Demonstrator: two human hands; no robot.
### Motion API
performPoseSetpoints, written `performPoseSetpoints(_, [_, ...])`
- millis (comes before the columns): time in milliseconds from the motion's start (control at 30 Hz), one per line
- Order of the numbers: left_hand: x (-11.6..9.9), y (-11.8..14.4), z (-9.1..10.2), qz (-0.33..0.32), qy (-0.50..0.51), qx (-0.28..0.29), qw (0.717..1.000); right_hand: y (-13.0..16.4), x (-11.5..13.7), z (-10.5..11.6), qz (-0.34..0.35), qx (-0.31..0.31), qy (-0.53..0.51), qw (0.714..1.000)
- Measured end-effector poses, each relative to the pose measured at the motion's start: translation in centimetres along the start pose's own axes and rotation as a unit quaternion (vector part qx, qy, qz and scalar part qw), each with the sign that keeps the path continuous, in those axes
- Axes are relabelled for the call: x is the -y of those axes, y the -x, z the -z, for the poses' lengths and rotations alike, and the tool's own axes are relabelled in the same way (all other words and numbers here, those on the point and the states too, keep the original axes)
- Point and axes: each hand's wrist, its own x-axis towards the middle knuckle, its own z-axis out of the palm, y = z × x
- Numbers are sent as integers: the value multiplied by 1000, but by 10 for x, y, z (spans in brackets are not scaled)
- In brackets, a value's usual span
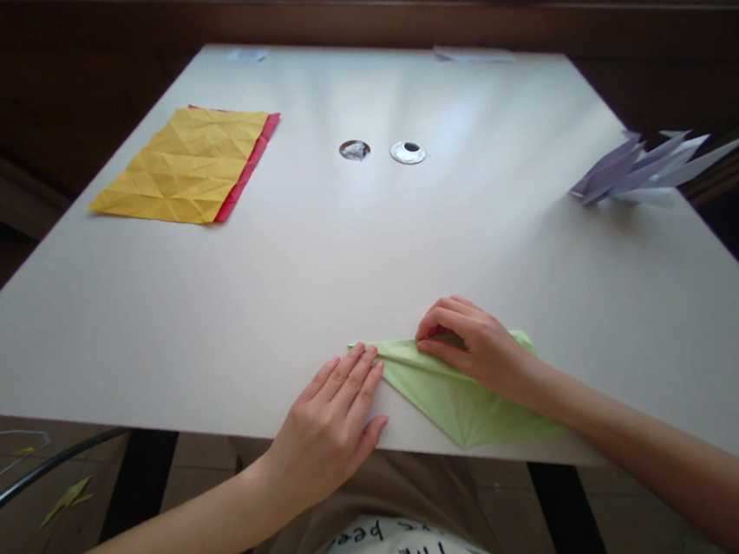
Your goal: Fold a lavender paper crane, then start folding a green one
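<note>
Green folded paper triangle (449, 391) lay at the desk's (341, 253) near edge, its point overhanging. From the head view, the left hand (331, 424) pressed flat on its left tip; the right hand (474, 345), fingers curled, pinned the top edge. A crease seemed underway; sharpening it calls for firm, even pressure.

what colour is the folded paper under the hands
Light green; the folded paper shows best in the head view, pressed by both hands.

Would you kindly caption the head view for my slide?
Left hand and right hand press a folded green paper on the white table.
</note>
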Motion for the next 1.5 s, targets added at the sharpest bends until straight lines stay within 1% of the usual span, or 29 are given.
performPoseSetpoints(200, [2, -2, 0, 6, 18, 23, 1000, 1, -1, 1, -2, 2, 0, 1000])
performPoseSetpoints(367, [3, -3, 1, 12, 12, 46, 999, 0, -2, 1, 4, 5, 2, 1000])
performPoseSetpoints(567, [2, -5, 0, -2, -1, 50, 999, 0, -1, 1, 8, 4, 9, 1000])
performPoseSetpoints(767, [3, -10, -1, 2, 11, 73, 997, 1, -1, 6, -9, 23, 11, 1000])
performPoseSetpoints(933, [3, -13, -2, 5, 2, 72, 997, 1, 0, 16, -49, 38, 50, 997])
performPoseSetpoints(1100, [-5, -18, -6, 4, -21, 49, 999, 2, 2, 22, -81, 61, 80, 992])
performPoseSetpoints(1167, [-8, -21, -8, -3, -24, 43, 999, 3, 2, 21, -84, 70, 80, 991])
performPoseSetpoints(1267, [-12, -23, -10, 1, -15, 49, 999, 4, 1, 20, -82, 74, 71, 991])
performPoseSetpoints(1367, [-12, -23, -11, 10, -4, 62, 998, 5, 1, 21, -79, 68, 72, 992])
performPoseSetpoints(1500, [-12, -24, -10, 4, -16, 64, 998, 6, 0, 26, -84, 77, 77, 990])
